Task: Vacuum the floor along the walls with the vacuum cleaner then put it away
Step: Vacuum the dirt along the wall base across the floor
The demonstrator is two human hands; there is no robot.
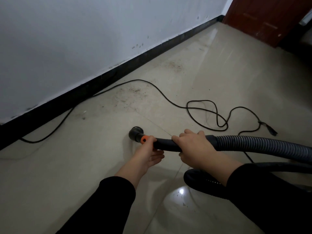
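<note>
The vacuum's black handle tube (pixel 166 144) ends in a small round brush nozzle (pixel 135 132) just above the tiled floor. My right hand (pixel 194 147) grips the tube where the grey ribbed hose (pixel 263 143) joins it. My left hand (pixel 148 152) holds the tube near its orange collar (pixel 144 139), thumb on top, fingers underneath. Dirt specks (pixel 130 95) lie on the floor near the black skirting board (pixel 94 88) of the white wall.
The black power cord (pixel 202 108) snakes in loops across the floor from the wall to a plug (pixel 271 130) on the right. A dark red door (pixel 263 19) stands at the far right. More hose (pixel 199 179) curls on the floor below my right forearm.
</note>
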